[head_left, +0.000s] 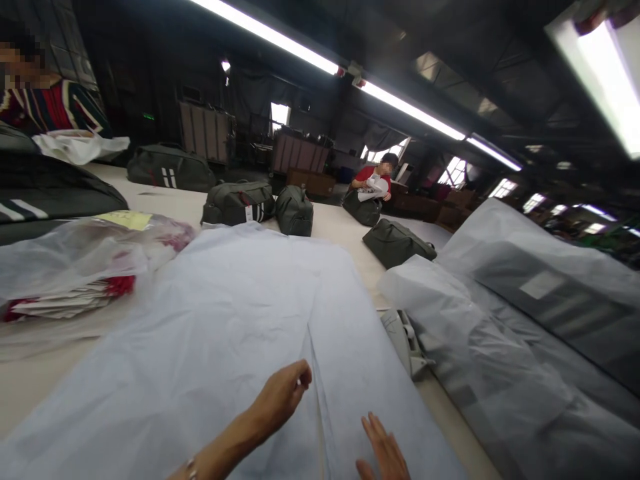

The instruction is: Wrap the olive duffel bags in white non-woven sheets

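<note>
Evidently, the left hand (287, 393) has its fingers curled inward; whether they pinch any film, I cannot tell. Right hand (384, 448): fingers extended, gripping nothing visible. Beneath both, the pale plastic sheet (240, 320) covers much of the table (330, 220), a long fold (319, 407) running between the hands. Judgement: light, flat-palmed strokes away from the fold should avoid creasing; mind the grey tool (400, 340) beside the right edge.

Glaring overhead tube lights (411, 110), bright distant windows (454, 172), dark ceiling (500, 80), stretched, blurred edges
</note>
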A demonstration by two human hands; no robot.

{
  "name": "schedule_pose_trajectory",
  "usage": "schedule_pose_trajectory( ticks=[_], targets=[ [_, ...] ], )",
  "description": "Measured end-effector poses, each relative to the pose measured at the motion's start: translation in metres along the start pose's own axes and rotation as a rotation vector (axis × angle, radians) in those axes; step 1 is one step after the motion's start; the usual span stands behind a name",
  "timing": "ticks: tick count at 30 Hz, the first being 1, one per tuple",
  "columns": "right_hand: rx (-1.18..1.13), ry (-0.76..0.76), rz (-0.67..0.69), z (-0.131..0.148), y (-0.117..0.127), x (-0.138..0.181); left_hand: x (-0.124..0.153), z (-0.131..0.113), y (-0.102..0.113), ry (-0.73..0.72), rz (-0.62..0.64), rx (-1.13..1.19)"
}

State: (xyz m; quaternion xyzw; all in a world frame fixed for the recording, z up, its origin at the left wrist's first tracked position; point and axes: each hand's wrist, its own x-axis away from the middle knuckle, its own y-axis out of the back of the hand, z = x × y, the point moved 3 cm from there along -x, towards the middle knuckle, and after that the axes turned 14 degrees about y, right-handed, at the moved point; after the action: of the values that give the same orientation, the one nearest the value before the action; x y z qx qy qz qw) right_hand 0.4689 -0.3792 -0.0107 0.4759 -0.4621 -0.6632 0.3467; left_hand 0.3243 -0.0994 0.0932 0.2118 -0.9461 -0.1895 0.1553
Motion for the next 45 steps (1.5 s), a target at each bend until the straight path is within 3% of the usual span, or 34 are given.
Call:
schedule_pose_trajectory(
  ticks=[3, 6, 9, 13, 16, 17, 19, 22, 24, 28, 33, 39, 45],
  targets=[
    [0.016, 0.097, 0.057, -0.013, -0.008, -0.015, -0.022, 0.020, -0.011, 0.212, 0.115, 0.230],
    [0.008, 0.087, 0.091, -0.013, -0.010, -0.035, -0.040, 0.027, -0.008, 0.276, 0.169, 0.275],
    [-0.011, 0.077, 0.116, -0.008, -0.017, -0.048, -0.033, 0.018, -0.010, 0.190, 0.242, 0.217],
    [0.004, 0.073, 0.124, -0.012, -0.025, -0.050, 0.002, -0.014, -0.044, -0.091, 0.487, 0.046],
    [0.035, 0.082, 0.092, -0.023, -0.025, -0.045, 0.011, -0.026, -0.066, -0.064, 0.564, -0.029],
    [0.043, 0.096, 0.077, -0.026, -0.024, -0.045, 0.007, -0.025, -0.067, -0.001, 0.519, -0.068],
    [0.065, 0.121, 0.041, -0.033, -0.024, -0.045, -0.011, -0.019, -0.056, 0.081, 0.291, -0.164],
    [0.119, 0.173, -0.011, -0.039, -0.031, -0.054, -0.047, 0.000, -0.027, 0.004, -0.118, -0.390],
    [0.139, 0.245, -0.023, -0.038, -0.042, -0.064, -0.071, 0.018, -0.013, -0.053, -0.244, -0.575],
    [0.145, 0.238, -0.049, -0.025, -0.071, -0.084, -0.112, 0.059, -0.007, -0.061, -0.293, -0.846],
    [0.142, 0.187, -0.118, -0.017, -0.100, -0.099, -0.143, 0.086, -0.015, -0.039, -0.309, -0.917],
    [0.089, 0.311, -0.062, -0.019, -0.102, -0.136, -0.171, 0.081, -0.006, 0.008, -0.320, -0.871],
    [-0.040, 0.146, 0.128, 0.003, -0.083, -0.207, -0.221, 0.060, 0.015, 0.091, -0.343, -0.811]
  ],
)
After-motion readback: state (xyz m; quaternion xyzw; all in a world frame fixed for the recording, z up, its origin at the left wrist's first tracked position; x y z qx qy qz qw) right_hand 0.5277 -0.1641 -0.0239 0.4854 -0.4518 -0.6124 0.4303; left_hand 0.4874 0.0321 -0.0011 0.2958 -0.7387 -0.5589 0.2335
